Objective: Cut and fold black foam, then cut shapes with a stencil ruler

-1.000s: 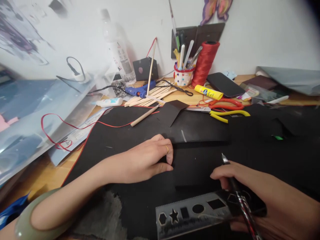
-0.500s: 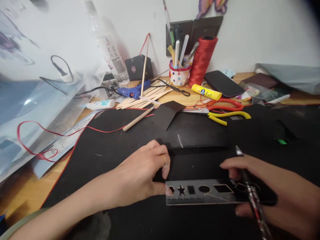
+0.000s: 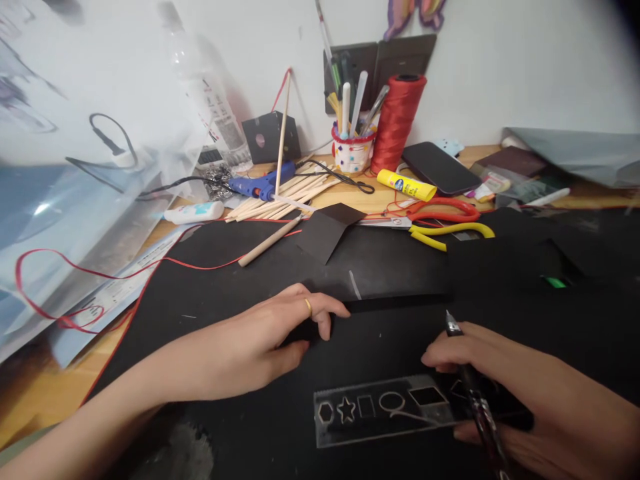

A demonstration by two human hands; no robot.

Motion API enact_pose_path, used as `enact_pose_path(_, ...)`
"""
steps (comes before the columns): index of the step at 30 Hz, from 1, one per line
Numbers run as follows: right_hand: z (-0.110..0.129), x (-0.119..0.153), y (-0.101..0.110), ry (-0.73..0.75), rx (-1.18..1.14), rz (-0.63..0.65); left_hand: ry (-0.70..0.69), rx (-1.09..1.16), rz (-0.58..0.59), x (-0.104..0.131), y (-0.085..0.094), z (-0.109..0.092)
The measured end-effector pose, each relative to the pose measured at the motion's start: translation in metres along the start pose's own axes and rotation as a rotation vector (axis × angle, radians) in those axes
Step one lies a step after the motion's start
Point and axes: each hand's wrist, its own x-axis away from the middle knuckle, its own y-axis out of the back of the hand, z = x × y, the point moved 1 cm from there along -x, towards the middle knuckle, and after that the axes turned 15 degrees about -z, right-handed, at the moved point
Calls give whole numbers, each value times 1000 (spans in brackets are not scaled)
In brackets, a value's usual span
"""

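Observation:
My left hand [image 3: 270,340] is open over the black mat [image 3: 270,427], its index finger stretched to the left end of a thin black strip [image 3: 395,303]. It wears a ring. My right hand [image 3: 530,380] is closed around a dark patterned pen [image 3: 475,393], whose tip points away from me. The same hand grips the right end of a clear stencil ruler [image 3: 367,437] with hexagon, star, rectangle and circle cut-outs. The ruler lies tilted low over the mat; whether it touches is hard to tell. A folded black paper piece [image 3: 333,230] lies beyond the strip.
Along the back are a blue glue gun [image 3: 263,183], wooden sticks [image 3: 295,193], a pen cup [image 3: 354,150], a red thread spool [image 3: 399,127], a phone [image 3: 440,167], a glue stick [image 3: 406,185], and red-handled scissors [image 3: 443,210]. A red ribbon [image 3: 125,269] trails left.
My left hand has let go of the ruler's left end and shifted left, stretching its index finger to the strip. My right hand has drawn the ruler nearer and left, tilting it, with the pen still held.

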Motion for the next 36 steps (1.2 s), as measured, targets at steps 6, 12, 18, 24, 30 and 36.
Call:
enact_pose_path(6, 2, 0, -1, -25, -42, 13, 18, -27, -103, -4, -6, 5)
enact_pose_path(12, -4, -5, -6, -22, 10, -140, -2, -52, -180, -5, -11, 8)
enact_pose_path(18, -7, -6, -7, 129, 23, -199, -1, -151, -340, -2, -13, -1)
enact_pose_path(24, -8, -6, -1, 115, 18, -222, -125, -238, -270, 3, -28, -11)
enact_pose_path(30, -14, -3, -2, 75, 55, -239, -80, -277, -265, 2, -40, -15)
enact_pose_path(36, -15, -3, -4, 85, 62, -225, -32, -250, -333, 1, -45, -15)
